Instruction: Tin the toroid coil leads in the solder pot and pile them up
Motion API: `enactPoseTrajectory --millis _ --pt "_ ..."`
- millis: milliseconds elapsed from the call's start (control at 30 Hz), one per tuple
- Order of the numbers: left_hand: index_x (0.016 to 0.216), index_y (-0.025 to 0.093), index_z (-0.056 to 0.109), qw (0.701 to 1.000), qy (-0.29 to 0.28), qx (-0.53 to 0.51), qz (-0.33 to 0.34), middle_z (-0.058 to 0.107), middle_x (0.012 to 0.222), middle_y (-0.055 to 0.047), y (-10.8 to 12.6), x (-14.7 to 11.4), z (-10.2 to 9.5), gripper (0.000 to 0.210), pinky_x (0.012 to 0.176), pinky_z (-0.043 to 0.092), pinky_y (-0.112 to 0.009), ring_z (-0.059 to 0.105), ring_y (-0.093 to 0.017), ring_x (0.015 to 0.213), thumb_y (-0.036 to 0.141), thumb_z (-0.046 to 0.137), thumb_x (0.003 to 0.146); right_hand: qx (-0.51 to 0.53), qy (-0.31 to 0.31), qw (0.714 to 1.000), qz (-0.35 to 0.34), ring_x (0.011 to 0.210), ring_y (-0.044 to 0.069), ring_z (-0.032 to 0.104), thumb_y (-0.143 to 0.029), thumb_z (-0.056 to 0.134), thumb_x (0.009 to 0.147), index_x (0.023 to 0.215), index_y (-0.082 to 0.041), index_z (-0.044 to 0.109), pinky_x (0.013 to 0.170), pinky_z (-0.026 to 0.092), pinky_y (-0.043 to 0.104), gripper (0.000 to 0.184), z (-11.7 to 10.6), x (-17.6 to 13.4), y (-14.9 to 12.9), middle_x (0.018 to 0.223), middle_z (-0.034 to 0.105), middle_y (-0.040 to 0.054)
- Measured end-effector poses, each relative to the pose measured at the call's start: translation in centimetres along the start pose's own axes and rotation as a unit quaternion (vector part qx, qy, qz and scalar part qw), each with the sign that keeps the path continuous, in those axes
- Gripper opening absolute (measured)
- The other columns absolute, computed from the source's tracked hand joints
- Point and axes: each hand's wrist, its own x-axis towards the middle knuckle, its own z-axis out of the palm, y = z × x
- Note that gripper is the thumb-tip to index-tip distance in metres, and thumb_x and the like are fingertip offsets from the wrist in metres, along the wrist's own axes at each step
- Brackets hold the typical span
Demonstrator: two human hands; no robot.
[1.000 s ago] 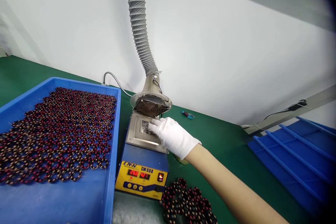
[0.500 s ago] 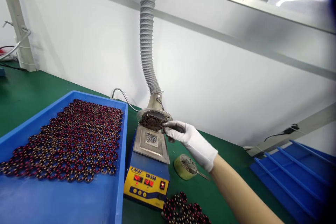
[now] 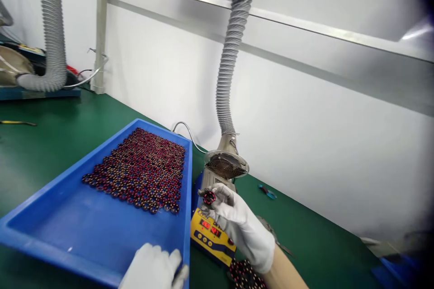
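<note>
In my right hand [image 3: 237,221], gloved in white with dark-stained fingertips, a small black, red and gold wire-wound ring coil [image 3: 209,197] is pinched between thumb and fingers. That hand is in front of the blue and yellow solder pot [image 3: 213,237] with its red digital display. My left hand [image 3: 154,267], also in a white glove, has come in at the bottom over the near right part of the blue tray [image 3: 84,221]. Its fingers look slightly apart, with nothing visible in them. Many similar ring coils [image 3: 145,167] lie packed in rows across the tray's far part.
A fume hood [image 3: 226,165] on a grey flexible duct [image 3: 228,63] hangs over the pot. A heap of ring coils [image 3: 246,275] lies at the pot's near right. Blue-handled pliers [image 3: 267,192] rest on the green table [image 3: 312,230]. Another duct [image 3: 52,27] stands at left.
My right hand has moved from beside the hood toward me, and the coil now shows in its fingers. My left hand has entered at the bottom. The view has turned left.
</note>
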Motion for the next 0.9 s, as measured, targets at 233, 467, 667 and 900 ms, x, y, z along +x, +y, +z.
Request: enactPoseTrajectory --millis 233,467,667,900 --pt "0.077 0.022 0.060 0.999 -0.007 -0.049 -0.005 0.067 0.064 -0.005 -0.2 -0.8 -1.2 0.022 0.053 0.038 -0.035 0.062 -0.026 0.059 0.026 0.041 0.086 -0.602 -0.122 0.784 -0.084 0.077 0.016 0.063 -0.016 0.062 0.068 0.082 -0.021 0.062 0.072 0.049 0.027 0.015 4.0 2.6 8.0 0.085 0.068 0.0030" --pt "0.076 0.020 0.061 0.998 -0.002 -0.055 -0.029 0.067 0.066 -0.007 -0.1 -1.1 -1.5 0.027 0.056 0.039 -0.035 0.062 -0.025 0.062 0.027 0.038 0.088 -0.772 -0.150 0.607 -0.112 0.097 0.034 0.056 -0.016 0.064 0.064 0.070 -0.013 0.070 0.081 0.043 0.045 0.009 5.8 4.7 10.4 0.099 0.065 0.0196" --pt "0.073 0.020 0.060 0.998 -0.008 -0.044 -0.047 0.068 0.065 -0.008 -0.1 -1.0 -2.2 0.032 0.057 0.040 -0.035 0.063 -0.026 0.062 0.028 0.035 0.089 -0.785 -0.116 0.590 -0.150 0.113 0.033 0.046 -0.027 0.063 0.071 0.100 -0.020 0.065 0.090 0.038 0.045 0.031 4.9 3.0 6.6 0.128 0.051 0.0140" --pt "0.085 0.018 0.064 0.997 -0.066 -0.040 -0.024 0.068 0.070 -0.011 -0.4 -0.5 -2.7 0.038 0.062 0.042 -0.036 0.064 -0.026 0.067 0.030 0.028 0.091 -0.719 0.043 0.689 -0.083 0.088 0.019 0.059 -0.025 0.046 0.086 0.087 -0.023 0.065 0.081 0.043 0.031 0.019 -1.6 -7.3 4.5 0.094 0.065 0.0049"
